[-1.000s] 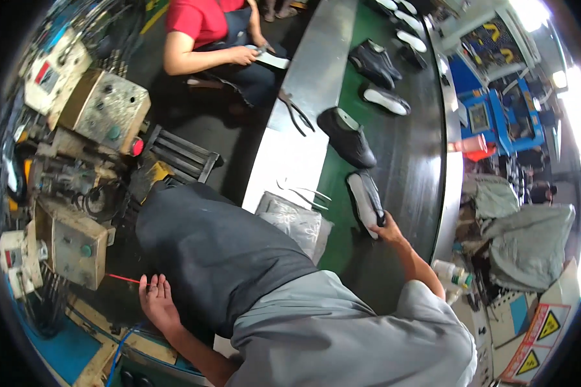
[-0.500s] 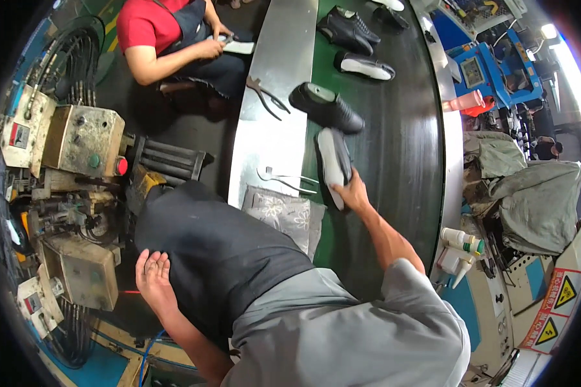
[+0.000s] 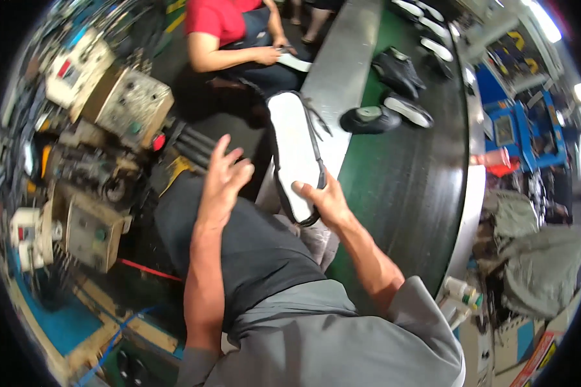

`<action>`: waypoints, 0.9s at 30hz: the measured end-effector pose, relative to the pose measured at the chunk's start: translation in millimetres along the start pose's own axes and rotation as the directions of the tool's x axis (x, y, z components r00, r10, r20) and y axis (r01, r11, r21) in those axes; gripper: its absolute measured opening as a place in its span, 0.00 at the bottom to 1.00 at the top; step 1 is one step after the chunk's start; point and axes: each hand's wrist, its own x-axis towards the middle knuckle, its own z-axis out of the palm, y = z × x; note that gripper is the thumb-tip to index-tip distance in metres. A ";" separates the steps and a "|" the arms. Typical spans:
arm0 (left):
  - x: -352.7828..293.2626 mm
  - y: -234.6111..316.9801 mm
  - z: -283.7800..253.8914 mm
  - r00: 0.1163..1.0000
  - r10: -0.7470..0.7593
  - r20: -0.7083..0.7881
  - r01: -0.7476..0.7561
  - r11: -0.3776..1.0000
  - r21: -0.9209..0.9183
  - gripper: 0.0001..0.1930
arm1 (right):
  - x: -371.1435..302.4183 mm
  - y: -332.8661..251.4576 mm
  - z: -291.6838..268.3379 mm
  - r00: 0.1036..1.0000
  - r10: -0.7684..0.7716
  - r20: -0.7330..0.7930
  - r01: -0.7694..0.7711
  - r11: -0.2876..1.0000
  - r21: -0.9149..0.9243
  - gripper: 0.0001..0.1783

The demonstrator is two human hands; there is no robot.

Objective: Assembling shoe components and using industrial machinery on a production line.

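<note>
My right hand [image 3: 330,201] grips a black shoe [image 3: 295,151] near one end, with the thumb pressed on its white sole. The sole is turned up toward me, so most of the black upper is hidden beneath. Left of the shoe, my left hand [image 3: 223,184] is raised with its fingers apart and nothing in it. A gap separates its fingers from the shoe. Partly behind the shoe, a pair of pliers [image 3: 320,120] lies on the metal ledge [image 3: 332,71].
More black shoes [image 3: 397,72] lie on the dark conveyor belt [image 3: 407,174] to the right. A person in a red top [image 3: 216,22] sits at the far left, holding another shoe [image 3: 294,62]. Soiled machinery with control boxes [image 3: 132,106] stands at my left.
My right hand has lifted the shoe off the belt and brought it left over the ledge, sole up. My left hand has risen from beside my leg toward it. The view has turned.
</note>
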 end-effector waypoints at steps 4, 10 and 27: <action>-25.5 -5.8 7.0 0.960 0.209 -0.187 -0.199 0.978 0.067 0.45 | -29.0 6.2 75.0 0.966 -0.051 0.255 0.054 0.998 -0.008 0.56; -97.7 -10.9 -26.1 0.856 0.112 -0.504 -0.185 0.978 -0.098 0.37 | -30.2 6.8 132.6 0.900 0.099 0.425 0.041 0.951 -0.307 0.57; -168.2 -62.7 -58.0 0.815 0.127 -0.566 -0.312 0.919 -0.243 0.32 | -0.8 16.5 138.8 0.843 0.070 0.534 0.248 0.829 -0.501 0.24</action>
